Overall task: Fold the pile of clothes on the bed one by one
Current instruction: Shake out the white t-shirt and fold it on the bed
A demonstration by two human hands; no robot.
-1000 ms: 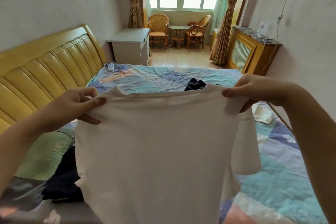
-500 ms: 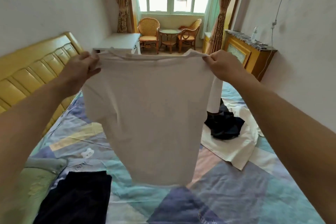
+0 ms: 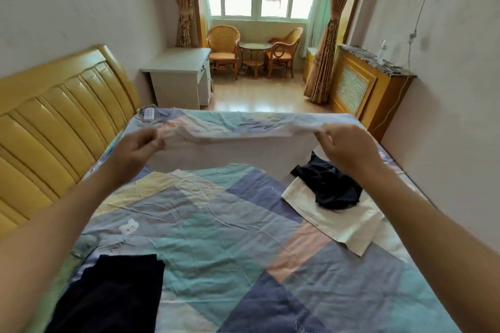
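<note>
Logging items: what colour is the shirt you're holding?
White shirt, plain; head view.

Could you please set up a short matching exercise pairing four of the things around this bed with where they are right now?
Things:
1. white shirt
2. folded dark garment
3. crumpled dark garment
4. cream cloth

Places:
A. lying on the cream cloth
B. flat on the bed's right side, under a dark garment
C. stretched between the left hand and the right hand
D. near left corner of the bed, by the left forearm

Pairs: 1-C, 2-D, 3-A, 4-B
</note>
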